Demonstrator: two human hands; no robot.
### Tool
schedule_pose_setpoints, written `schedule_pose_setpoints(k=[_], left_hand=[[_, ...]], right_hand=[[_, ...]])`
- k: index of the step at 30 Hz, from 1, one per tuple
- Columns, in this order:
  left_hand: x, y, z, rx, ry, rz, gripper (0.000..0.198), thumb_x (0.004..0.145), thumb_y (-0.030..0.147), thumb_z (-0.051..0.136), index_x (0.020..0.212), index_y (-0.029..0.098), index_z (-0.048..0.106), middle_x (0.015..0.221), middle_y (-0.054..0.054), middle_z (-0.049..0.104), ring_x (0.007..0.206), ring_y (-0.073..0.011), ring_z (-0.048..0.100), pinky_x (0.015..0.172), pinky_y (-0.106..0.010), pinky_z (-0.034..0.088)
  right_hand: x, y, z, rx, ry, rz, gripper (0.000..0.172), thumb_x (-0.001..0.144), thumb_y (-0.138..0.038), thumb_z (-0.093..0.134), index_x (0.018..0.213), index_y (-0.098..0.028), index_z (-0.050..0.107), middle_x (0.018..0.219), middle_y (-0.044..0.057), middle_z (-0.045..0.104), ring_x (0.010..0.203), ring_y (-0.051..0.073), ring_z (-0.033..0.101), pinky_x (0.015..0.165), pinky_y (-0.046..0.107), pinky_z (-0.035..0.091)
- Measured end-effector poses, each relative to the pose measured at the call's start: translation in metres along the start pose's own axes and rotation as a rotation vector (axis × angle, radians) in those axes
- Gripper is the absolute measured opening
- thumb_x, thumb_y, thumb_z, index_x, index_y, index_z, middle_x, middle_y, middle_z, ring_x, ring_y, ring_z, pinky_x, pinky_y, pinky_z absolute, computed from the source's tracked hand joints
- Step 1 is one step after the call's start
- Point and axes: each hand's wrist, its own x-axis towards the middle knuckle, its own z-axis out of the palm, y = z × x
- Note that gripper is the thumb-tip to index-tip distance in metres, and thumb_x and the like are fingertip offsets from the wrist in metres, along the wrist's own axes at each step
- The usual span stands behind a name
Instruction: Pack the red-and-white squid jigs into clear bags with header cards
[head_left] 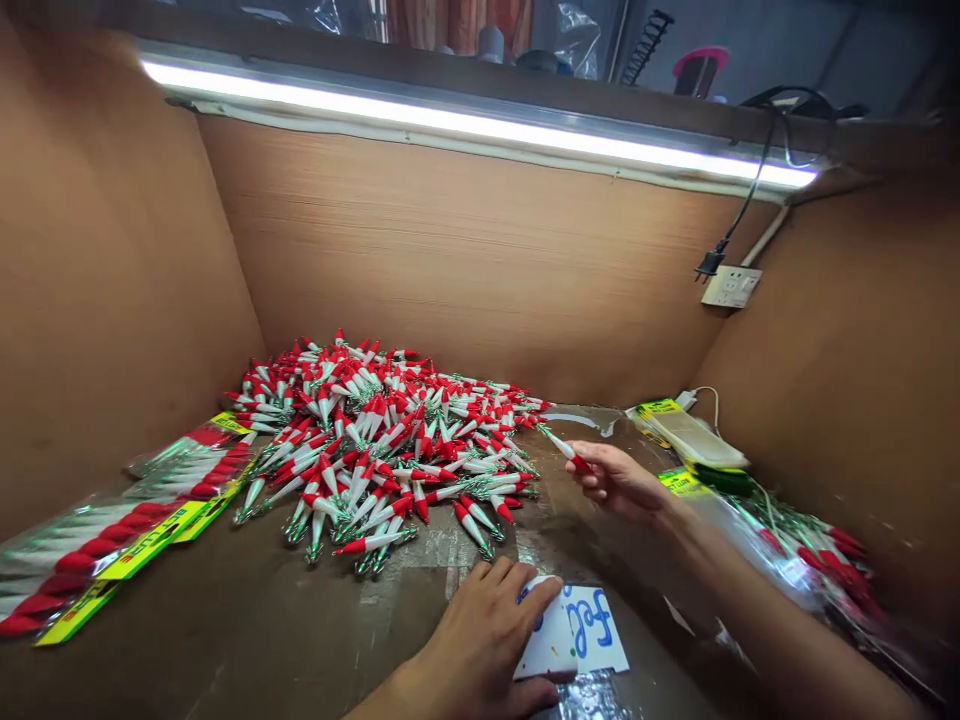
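Note:
Between the fingers of my right hand (611, 478) is a red-and-white lure (562, 447), its green-tinted hook end pointing up and left. My left hand (487, 635) rests at the front of the table, thumb and fingers closed around a white card (551, 645). Beside it, partly overlapped, lies another white piece with blue handwriting (596, 630). A large heap of red-and-white lures (390, 430) lies left of my right hand and beyond my left hand.
Packaged lures (127, 540) with yellow-green labels lie at the left. On the right are yellow-labelled packs (694, 440) and more lures (832, 560). A plug (709, 262) hangs near the wall socket (731, 287). A lit tube (480, 118) runs overhead.

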Motion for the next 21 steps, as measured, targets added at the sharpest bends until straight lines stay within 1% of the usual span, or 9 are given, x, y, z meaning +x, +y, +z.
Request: schedule_pose_setpoints(k=[2, 3, 5, 8, 11, 13, 16, 18, 21], left_hand=[[0.001, 0.001, -0.001, -0.002, -0.006, 0.002, 0.084, 0.075, 0.058, 0.076, 0.146, 0.034, 0.04, 0.134, -0.007, 0.055, 0.119, -0.033, 0.051, 0.104, -0.051, 0.041], [0.001, 0.002, -0.001, -0.003, -0.009, 0.004, 0.083, 0.075, 0.057, 0.076, 0.146, 0.034, 0.04, 0.134, -0.007, 0.055, 0.12, -0.0329, 0.051, 0.104, -0.05, 0.041], [0.002, 0.002, -0.002, -0.004, -0.012, 0.003, 0.081, 0.076, 0.055, 0.076, 0.146, 0.033, 0.04, 0.135, -0.007, 0.055, 0.12, -0.0329, 0.051, 0.105, -0.05, 0.041], [0.003, 0.001, -0.001, -0.012, -0.008, -0.008, 0.08, 0.078, 0.055, 0.074, 0.147, 0.034, 0.039, 0.139, -0.007, 0.053, 0.123, -0.0329, 0.05, 0.106, -0.051, 0.04], [0.005, -0.002, 0.002, -0.026, 0.011, -0.008, 0.079, 0.08, 0.053, 0.072, 0.148, 0.033, 0.038, 0.141, -0.008, 0.053, 0.125, -0.0333, 0.05, 0.106, -0.051, 0.04], [0.007, -0.005, 0.006, -0.039, 0.042, -0.012, 0.079, 0.08, 0.051, 0.073, 0.148, 0.03, 0.037, 0.14, -0.01, 0.053, 0.123, -0.0332, 0.05, 0.105, -0.05, 0.041], [0.008, -0.007, 0.01, -0.045, 0.077, -0.026, 0.081, 0.08, 0.047, 0.075, 0.149, 0.029, 0.035, 0.139, -0.01, 0.054, 0.121, -0.0324, 0.052, 0.103, -0.049, 0.042], [0.009, -0.006, 0.011, -0.036, 0.08, -0.035, 0.084, 0.078, 0.045, 0.076, 0.149, 0.03, 0.034, 0.139, -0.01, 0.055, 0.12, -0.0322, 0.053, 0.103, -0.049, 0.042], [0.01, -0.006, 0.012, -0.024, 0.084, -0.037, 0.087, 0.077, 0.043, 0.078, 0.15, 0.031, 0.031, 0.138, -0.009, 0.055, 0.12, -0.032, 0.053, 0.103, -0.049, 0.042]], right_hand=[[-0.022, 0.012, -0.01, 0.191, -0.033, 0.102, 0.031, 0.085, -0.04, 0.076, 0.107, -0.02, 0.066, 0.087, 0.002, 0.068, 0.052, 0.004, 0.045, 0.044, 0.014, 0.031], [-0.032, 0.017, -0.014, 0.224, -0.033, 0.116, 0.032, 0.085, -0.037, 0.077, 0.11, -0.021, 0.067, 0.091, 0.003, 0.069, 0.054, 0.003, 0.048, 0.046, 0.013, 0.034], [-0.049, 0.027, -0.02, 0.172, -0.035, 0.115, 0.039, 0.083, -0.034, 0.079, 0.118, -0.021, 0.067, 0.101, 0.005, 0.072, 0.061, 0.004, 0.056, 0.055, 0.013, 0.042], [-0.069, 0.034, -0.027, -0.077, -0.061, 0.097, 0.044, 0.08, -0.034, 0.081, 0.12, -0.019, 0.07, 0.103, 0.007, 0.074, 0.072, 0.009, 0.063, 0.069, 0.02, 0.049], [-0.083, 0.033, -0.034, -0.401, -0.13, 0.107, 0.034, 0.08, -0.038, 0.078, 0.107, -0.017, 0.078, 0.092, 0.004, 0.076, 0.075, 0.016, 0.065, 0.07, 0.024, 0.048], [-0.089, 0.031, -0.036, -0.595, -0.193, 0.112, 0.029, 0.082, -0.039, 0.075, 0.101, -0.018, 0.08, 0.091, 0.003, 0.077, 0.077, 0.019, 0.066, 0.069, 0.026, 0.048], [-0.093, 0.034, -0.025, -0.775, -0.214, 0.051, 0.023, 0.085, -0.037, 0.069, 0.098, -0.022, 0.081, 0.088, 0.001, 0.078, 0.076, 0.02, 0.067, 0.068, 0.026, 0.047], [-0.093, 0.04, -0.008, -0.847, -0.201, -0.064, 0.019, 0.086, -0.034, 0.069, 0.097, -0.024, 0.081, 0.086, 0.001, 0.078, 0.077, 0.02, 0.068, 0.07, 0.027, 0.047], [-0.093, 0.054, 0.018, -0.939, -0.209, -0.273, 0.014, 0.086, -0.029, 0.07, 0.095, -0.026, 0.081, 0.087, 0.001, 0.077, 0.084, 0.02, 0.067, 0.08, 0.028, 0.046]])
